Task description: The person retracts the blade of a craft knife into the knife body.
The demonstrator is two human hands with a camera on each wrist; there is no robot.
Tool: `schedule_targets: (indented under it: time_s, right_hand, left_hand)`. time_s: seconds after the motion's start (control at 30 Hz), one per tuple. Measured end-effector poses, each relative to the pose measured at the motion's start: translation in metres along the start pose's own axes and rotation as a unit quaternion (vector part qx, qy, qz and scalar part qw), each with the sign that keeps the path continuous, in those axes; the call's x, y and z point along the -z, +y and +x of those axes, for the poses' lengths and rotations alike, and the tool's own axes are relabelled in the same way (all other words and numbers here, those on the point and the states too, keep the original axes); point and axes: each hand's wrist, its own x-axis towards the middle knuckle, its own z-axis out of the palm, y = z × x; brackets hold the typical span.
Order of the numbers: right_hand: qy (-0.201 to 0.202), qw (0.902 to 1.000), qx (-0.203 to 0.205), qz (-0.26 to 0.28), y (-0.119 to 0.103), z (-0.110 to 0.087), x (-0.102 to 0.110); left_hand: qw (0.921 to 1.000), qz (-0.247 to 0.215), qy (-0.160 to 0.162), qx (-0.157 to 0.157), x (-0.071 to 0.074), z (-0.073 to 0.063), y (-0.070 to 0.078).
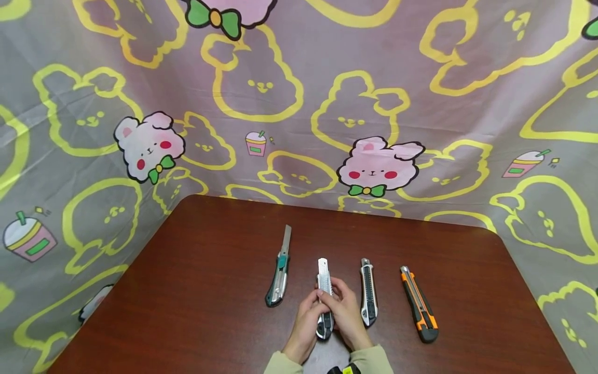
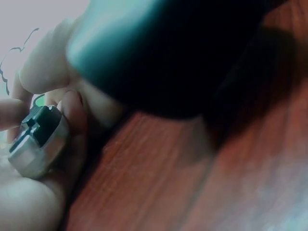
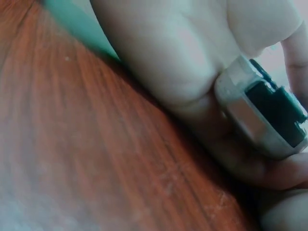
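Note:
Between both hands is a silver and black utility knife (image 1: 324,275), its tip pointing away from me toward the back of the table. My left hand (image 1: 304,318) grips it from the left side, thumb on top. From the right, my right hand (image 1: 349,315) holds the same knife with its fingers curled under it. Its black and silver butt end (image 2: 41,139) shows among the fingers in the left wrist view. The right wrist view also shows that end (image 3: 262,108), close to the palm. The hands hide the knife's middle.
Left of the hands lies a green and silver utility knife (image 1: 279,275) with its blade extended. On the right lie a grey and black utility knife (image 1: 368,293) and an orange and black one (image 1: 419,306). A patterned curtain (image 1: 299,104) surrounds the brown table (image 1: 196,291).

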Motion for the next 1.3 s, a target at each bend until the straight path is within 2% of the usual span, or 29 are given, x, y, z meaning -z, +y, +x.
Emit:
schedule_targets:
  time_s: [0.27, 0.57, 0.9, 1.3]
  right_hand:
    - [0.021, 0.9997, 0.013, -0.008, 0.0001, 0.0, 0.0006]
    - [0.043, 0.9983, 0.027, -0.028, 0.0, 0.0, 0.0015]
    - [0.047, 0.9979, 0.038, -0.022, -0.0008, -0.0009, 0.0007]
    - [0.054, 0.9978, 0.036, -0.011, -0.0033, -0.0009, 0.0009]
  left_hand:
    - [0.9998, 0.004, -0.015, -0.007, -0.0003, -0.0011, 0.001]
    - [0.9995, 0.029, 0.009, 0.005, -0.0018, -0.0016, 0.0028]
    - [0.9991, 0.034, -0.021, -0.013, 0.0017, -0.0027, 0.0044]
    - [0.9986, 0.04, -0.025, -0.024, 0.0013, -0.0024, 0.0039]
